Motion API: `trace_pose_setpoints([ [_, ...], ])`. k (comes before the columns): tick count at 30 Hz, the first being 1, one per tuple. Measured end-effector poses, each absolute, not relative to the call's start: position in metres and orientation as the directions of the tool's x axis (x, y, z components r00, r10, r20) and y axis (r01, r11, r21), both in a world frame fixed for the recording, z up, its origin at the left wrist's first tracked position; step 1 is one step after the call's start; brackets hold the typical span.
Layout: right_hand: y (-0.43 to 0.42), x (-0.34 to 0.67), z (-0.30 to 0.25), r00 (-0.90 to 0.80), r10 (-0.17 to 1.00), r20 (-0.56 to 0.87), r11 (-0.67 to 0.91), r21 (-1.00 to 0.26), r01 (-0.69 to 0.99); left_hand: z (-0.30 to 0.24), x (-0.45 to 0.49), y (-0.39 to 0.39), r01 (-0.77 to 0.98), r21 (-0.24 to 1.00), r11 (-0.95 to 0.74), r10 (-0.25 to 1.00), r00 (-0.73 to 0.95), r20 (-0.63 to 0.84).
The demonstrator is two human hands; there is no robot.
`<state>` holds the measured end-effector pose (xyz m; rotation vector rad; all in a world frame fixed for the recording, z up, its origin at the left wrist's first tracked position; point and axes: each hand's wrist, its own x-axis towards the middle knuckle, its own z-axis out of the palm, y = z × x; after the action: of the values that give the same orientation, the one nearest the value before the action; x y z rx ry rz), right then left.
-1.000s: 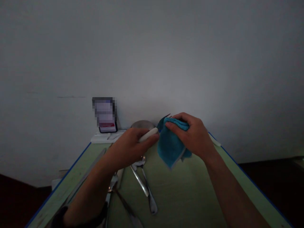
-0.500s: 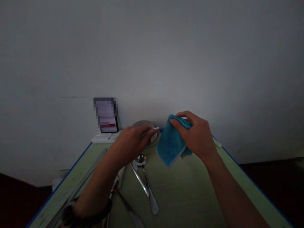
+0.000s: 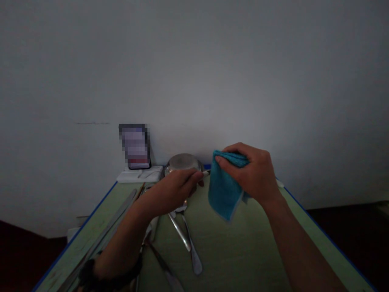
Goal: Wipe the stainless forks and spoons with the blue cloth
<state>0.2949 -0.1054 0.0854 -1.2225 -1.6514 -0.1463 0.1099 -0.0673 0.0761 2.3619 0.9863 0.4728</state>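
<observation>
My left hand (image 3: 185, 182) is closed on a thin, light-coloured stick-like piece (image 3: 206, 173); its tip points right toward the cloth, and most of it is hidden by my fingers. A folded blue cloth (image 3: 226, 186) with a pale edge hangs from my right hand (image 3: 247, 170), pinched between thumb and fingers. Below my left hand, metal spoons (image 3: 196, 259) and another piece of cutlery (image 3: 180, 233) lie on the green tabletop. Behind that hand, against the wall, sits a round metal bowl or lid (image 3: 184, 161).
A phone (image 3: 136, 148) leans upright on a white stand (image 3: 130, 175) at the back left. Beside my left forearm lies a long metal strip (image 3: 117, 219). More cutlery (image 3: 164, 263) is near the front. The green table (image 3: 231, 255) has blue edges and meets a grey wall.
My left hand has lowered slightly and turned, its stick-like piece now tipping toward the cloth. The cloth in my right hand has shifted a little right, with its lower corner hanging lower.
</observation>
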Motion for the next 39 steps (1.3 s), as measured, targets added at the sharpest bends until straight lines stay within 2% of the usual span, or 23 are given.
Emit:
trace_pose_setpoints([
  [4, -0.106, 0.304, 0.089, 0.273, 0.690, 0.670, 0.385, -0.660, 0.645, 0.079, 0.097, -0.065, 0.446, 0.699, -0.558, 0.664, 0.746, 0.054],
  [6, -0.106, 0.311, 0.091, 0.334, 0.694, 0.638, 0.346, -0.702, 0.623, 0.080, 0.091, -0.063, 0.439, 0.703, -0.559, 0.656, 0.753, 0.051],
  [9, -0.108, 0.315, 0.092, 0.315, 0.661, 0.681, 0.316, -0.633, 0.707, 0.079, 0.090, -0.061, 0.481, 0.689, -0.543, 0.701, 0.711, 0.056],
  [13, -0.109, 0.299, 0.087, 0.131, 0.641, 0.756, 0.345, -0.437, 0.831, 0.079, 0.100, -0.064, 0.544, 0.635, -0.549, 0.749, 0.657, 0.085],
  [16, -0.109, 0.279, 0.079, 0.011, 0.688, 0.725, 0.361, -0.356, 0.862, 0.079, 0.108, -0.069, 0.583, 0.550, -0.598, 0.753, 0.644, 0.135],
  [18, -0.109, 0.269, 0.075, -0.031, 0.710, 0.704, 0.383, -0.348, 0.855, 0.079, 0.112, -0.071, 0.562, 0.536, -0.630, 0.738, 0.649, 0.186],
  [20, -0.108, 0.263, 0.071, -0.062, 0.702, 0.709, 0.422, -0.344, 0.839, 0.081, 0.114, -0.072, 0.519, 0.571, -0.636, 0.728, 0.649, 0.221],
  [25, -0.105, 0.265, 0.069, -0.109, 0.604, 0.790, 0.503, -0.271, 0.821, 0.085, 0.115, -0.075, 0.518, 0.625, -0.583, 0.763, 0.613, 0.204],
  [29, -0.101, 0.276, 0.071, -0.047, 0.599, 0.799, 0.491, -0.321, 0.810, 0.087, 0.114, -0.076, 0.566, 0.599, -0.567, 0.784, 0.593, 0.182],
  [34, -0.101, 0.286, 0.075, 0.040, 0.582, 0.812, 0.442, -0.358, 0.822, 0.088, 0.112, -0.076, 0.556, 0.630, -0.542, 0.796, 0.580, 0.172],
  [39, -0.104, 0.277, 0.075, -0.146, 0.627, 0.765, 0.562, -0.314, 0.765, 0.088, 0.114, -0.073, 0.558, 0.615, -0.558, 0.798, 0.565, 0.211],
])
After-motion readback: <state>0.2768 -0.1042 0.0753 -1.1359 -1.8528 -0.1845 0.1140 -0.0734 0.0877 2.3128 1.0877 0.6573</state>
